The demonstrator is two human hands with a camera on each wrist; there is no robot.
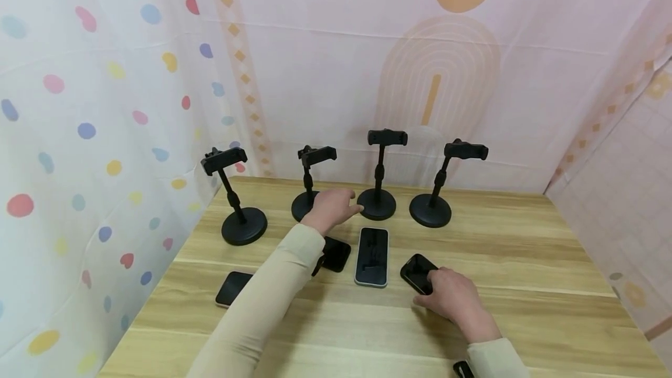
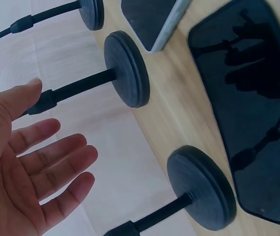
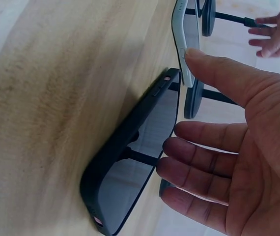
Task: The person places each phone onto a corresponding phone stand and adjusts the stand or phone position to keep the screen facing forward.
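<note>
My left hand (image 1: 332, 210) reaches over the table among the black phone stands, fingers relaxed and holding nothing. It is nearest to the second stand from the left (image 1: 303, 206), whose base it partly covers. Below that forearm lies a black phone (image 1: 336, 254), partly hidden by the sleeve. My right hand (image 1: 452, 293) hovers at the rightmost phone (image 1: 417, 272), which lies face up in a dark case. In the right wrist view the fingers (image 3: 194, 179) are loosely bent beside that phone (image 3: 135, 162), not wrapped round it. A light-edged phone (image 1: 371, 256) lies between the two hands.
More stands rise along the table's back: one at far left (image 1: 244, 226), one in the middle (image 1: 377, 204), one at right (image 1: 430, 210). Another phone (image 1: 233, 288) lies at left, partly behind the left sleeve. Patterned curtains (image 1: 325, 74) hang behind the wooden table (image 1: 525, 249).
</note>
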